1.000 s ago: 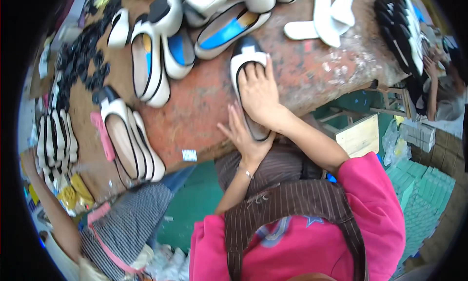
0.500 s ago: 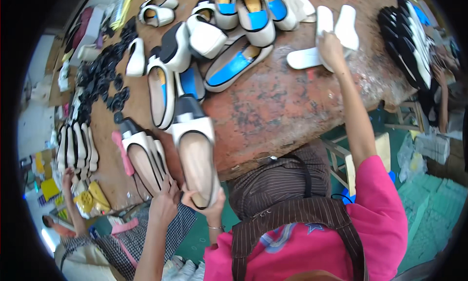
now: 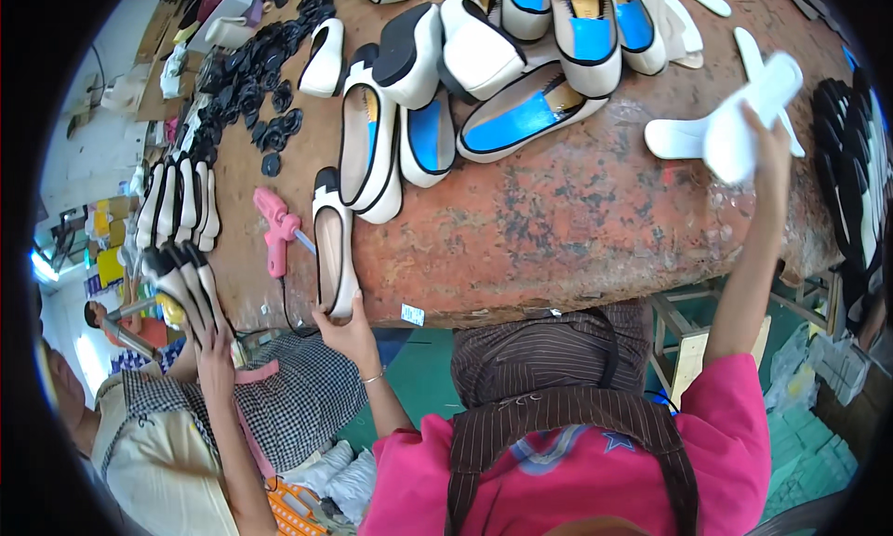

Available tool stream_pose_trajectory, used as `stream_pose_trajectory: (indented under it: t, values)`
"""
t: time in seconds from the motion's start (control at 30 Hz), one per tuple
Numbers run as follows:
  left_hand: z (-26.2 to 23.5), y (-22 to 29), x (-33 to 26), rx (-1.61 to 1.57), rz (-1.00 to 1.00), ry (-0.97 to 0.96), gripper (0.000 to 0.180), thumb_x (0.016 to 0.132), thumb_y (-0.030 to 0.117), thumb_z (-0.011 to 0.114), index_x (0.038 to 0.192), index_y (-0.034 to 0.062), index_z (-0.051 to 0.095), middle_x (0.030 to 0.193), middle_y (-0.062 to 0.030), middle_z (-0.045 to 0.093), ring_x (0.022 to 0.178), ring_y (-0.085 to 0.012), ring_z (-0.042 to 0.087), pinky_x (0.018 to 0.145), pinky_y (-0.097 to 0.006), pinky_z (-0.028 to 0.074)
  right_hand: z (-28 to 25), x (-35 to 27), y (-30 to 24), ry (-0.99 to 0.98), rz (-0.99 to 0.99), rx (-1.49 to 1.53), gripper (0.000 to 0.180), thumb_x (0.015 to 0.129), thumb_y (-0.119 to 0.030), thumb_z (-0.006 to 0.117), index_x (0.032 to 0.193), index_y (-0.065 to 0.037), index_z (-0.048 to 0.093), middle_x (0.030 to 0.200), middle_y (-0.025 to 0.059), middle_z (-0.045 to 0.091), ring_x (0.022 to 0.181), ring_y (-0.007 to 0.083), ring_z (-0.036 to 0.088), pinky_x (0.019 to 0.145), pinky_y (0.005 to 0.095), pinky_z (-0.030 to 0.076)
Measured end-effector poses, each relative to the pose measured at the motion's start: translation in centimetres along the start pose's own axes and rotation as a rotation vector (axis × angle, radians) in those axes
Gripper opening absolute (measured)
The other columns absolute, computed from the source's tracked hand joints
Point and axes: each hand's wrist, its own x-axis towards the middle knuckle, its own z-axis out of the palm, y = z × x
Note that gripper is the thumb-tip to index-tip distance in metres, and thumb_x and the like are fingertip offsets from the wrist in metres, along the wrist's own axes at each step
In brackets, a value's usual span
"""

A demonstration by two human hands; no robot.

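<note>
My left hand point(image 3: 349, 331) grips the heel of a white flat shoe point(image 3: 333, 248) with black trim and a dark toe, at the table's near edge. A pale lining shows inside the shoe, and its toe points away from me. At the right, my right hand point(image 3: 770, 145) is closed on a white insole point(image 3: 730, 144), somewhat smeared by motion. Beneath and beside it lie more white insoles point(image 3: 674, 138), partly overlapping. Left of my shoe is a pink glue gun point(image 3: 277, 229) with its nozzle toward the shoe.
White shoes with blue patches inside point(image 3: 512, 122) crowd the table's far middle. Black rosette-like pieces point(image 3: 251, 90) are heaped at the far left. A co-worker's hand point(image 3: 214, 359) holds several shoes at the left. Black-and-white pieces point(image 3: 846, 164) lie at the right edge.
My left hand has brought the shoe forward and down to the table edge. My right hand has lifted an insole from the others. The co-worker's shoes have moved left, uncovering the glue gun.
</note>
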Motion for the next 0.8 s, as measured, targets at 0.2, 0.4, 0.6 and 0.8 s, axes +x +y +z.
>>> stream_pose_trajectory:
  t: [0.2,0.4,0.6,0.8]
  values:
    - [5.5,14.5,1.6,0.129,0.669,-0.044,0.052,0.077,0.009,0.079,0.122,-0.0036,0.056,0.136,-0.021,0.052,0.12,-0.0357,0.053,0.103,-0.042,0.041,-2.2,-4.8,-2.2,-0.297,0.078,0.765,0.073,0.084,-0.001,0.06,0.148,0.008,0.026,0.147,0.0297,0.04,0.14,0.0371,0.039,0.119,0.0408,0.032]
    - [14.5,19.4,4.5,0.425,1.101,-0.365,0.033,0.07,0.013,0.077,0.102,0.0036,0.069,0.123,-0.0173,0.06,0.129,-0.0376,0.048,0.102,-0.047,0.043,0.3,-9.0,-1.2,-0.454,0.145,0.945,0.063,0.094,-0.013,0.053,0.15,0.002,0.026,0.148,0.0293,0.038,0.127,0.0343,0.05,0.108,0.0433,0.044]
    - [13.0,17.9,5.9,0.058,0.9,-0.336,0.016,0.072,0.005,0.08,0.079,-0.0044,0.069,0.097,-0.011,0.069,0.113,-0.0342,0.06,0.083,-0.037,0.05,-0.2,-11.5,-1.1,-0.544,0.225,1.064,0.062,0.105,-0.042,0.039,0.152,-0.003,0.028,0.127,0.0219,0.055,0.105,0.0251,0.059,0.09,0.0412,0.055]
    - [11.1,16.9,5.2,-0.246,0.614,-0.456,0.022,0.075,0.003,0.079,0.09,-0.0087,0.069,0.1,-0.0123,0.07,0.083,-0.0208,0.063,0.072,-0.03,0.048,0.4,-12.5,-1.6,-0.403,0.261,0.991,0.066,0.105,-0.048,0.035,0.152,-0.002,0.027,0.119,0.0178,0.059,0.103,0.0233,0.062,0.093,0.0403,0.056]
